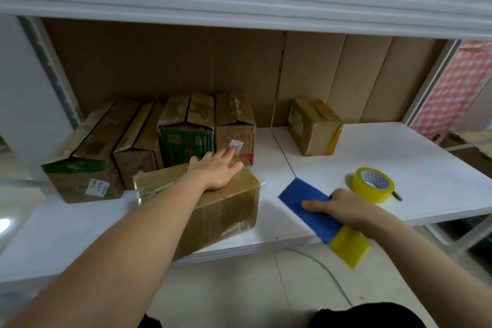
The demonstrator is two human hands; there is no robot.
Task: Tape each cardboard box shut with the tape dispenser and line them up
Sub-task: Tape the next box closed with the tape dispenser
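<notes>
At centre frame, the left hand (pixel 217 169) presses flat, fingers straight, on the taped brown cardboard box (pixel 213 206), which overhangs the front edge of the white shelf (pixel 415 168). Right of it, the right hand (pixel 343 208) grips the blue-and-yellow tape dispenser (pixel 323 218) past that edge. A yellow tape roll (pixel 372 185) lies near on bare shelf. Four boxes (pixel 149 141) line the back at left; a fifth (pixel 314 126) stands well apart at upper right.

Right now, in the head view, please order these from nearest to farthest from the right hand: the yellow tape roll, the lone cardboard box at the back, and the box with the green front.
From the right hand:
1. Yellow tape roll, just beyond it, slightly right.
2. Lone cardboard box, at the shelf's back.
3. Box with the green front, far left, in the row.
</notes>
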